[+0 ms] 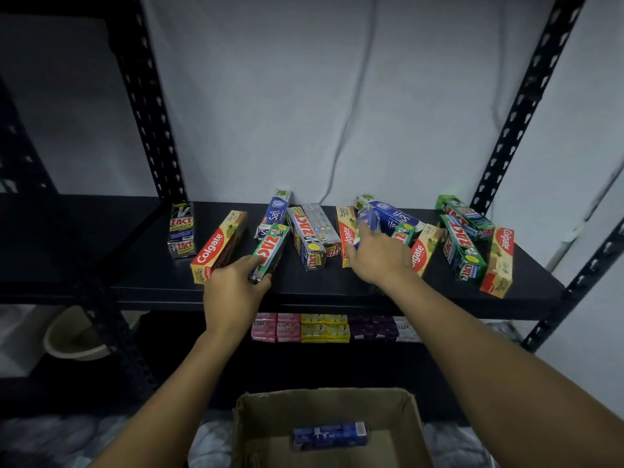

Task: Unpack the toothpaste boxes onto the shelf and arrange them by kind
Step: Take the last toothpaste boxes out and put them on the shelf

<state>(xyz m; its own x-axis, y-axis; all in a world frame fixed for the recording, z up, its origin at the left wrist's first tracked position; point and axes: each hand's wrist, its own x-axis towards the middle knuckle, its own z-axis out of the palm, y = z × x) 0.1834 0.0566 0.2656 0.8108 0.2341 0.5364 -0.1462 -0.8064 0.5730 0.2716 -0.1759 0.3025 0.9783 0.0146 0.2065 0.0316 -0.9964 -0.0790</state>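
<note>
Toothpaste boxes [309, 241] lie scattered over the black shelf [141, 258]. They are mixed in kind and point in different directions: red Colgate, green ZACT, black ZACT and blue Safi. The left hand [233, 292] grips the near end of a green ZACT box [271, 248] at the front of the shelf, with fingers and thumb curled round it. This box lies just beside a red Colgate box [219, 246], and its far end touches a blue Safi box [277, 212]. The right hand [381, 258] is over the middle of the shelf. Its fingers seem to be curled round a blue box [369, 221] that stands up above the others, but this part is blurred. A black ZACT box [181, 229] lies apart at the left end of the row. Below, near the person, an open cardboard carton [250, 430] holds one dark blue pack [329, 434]. On the lower shelf sit rows of pink, yellow and purple soap packs [324, 327].
</note>
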